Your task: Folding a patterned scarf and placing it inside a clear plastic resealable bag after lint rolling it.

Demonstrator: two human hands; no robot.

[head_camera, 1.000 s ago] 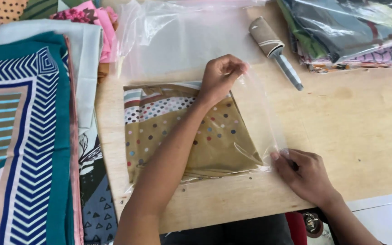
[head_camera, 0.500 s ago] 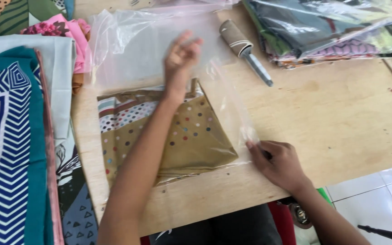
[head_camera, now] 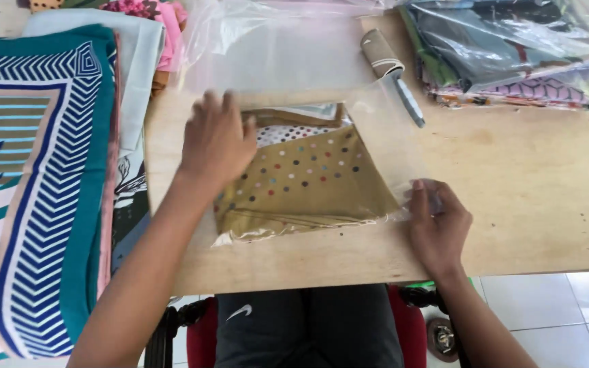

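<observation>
The left hand [head_camera: 216, 140] lies flat with its fingers spread on the upper left part of a clear plastic bag [head_camera: 383, 146], pressing down on the folded scarf [head_camera: 308, 184] inside it. The scarf is mustard brown with small coloured dots, and a white dotted band and a brown border show at its upper edge. The bagged scarf lies on the wooden table [head_camera: 526, 191], near the front edge and straight in front of the person. The right hand [head_camera: 438, 221] rests at the lower right corner of the bag, its fingers curled and its fingertips pinching the plastic edge just beside the scarf's corner.

Beyond the bag lies a stack of empty clear bags [head_camera: 274, 48], reaching toward the far edge of the table. A lint roller [head_camera: 391, 71] with a brownish roll and a grey handle lies tilted just to the right of that stack, its handle touching the open flap of the bag. At the far right sits a pile of packed scarves [head_camera: 512, 54] in clear bags, well apart from the hands. To the left, a stack of folded scarves [head_camera: 42, 177] hangs over the table's edge; the top one is teal with white chevron stripes. A pink patterned cloth [head_camera: 148, 17] lies at the far left corner
</observation>
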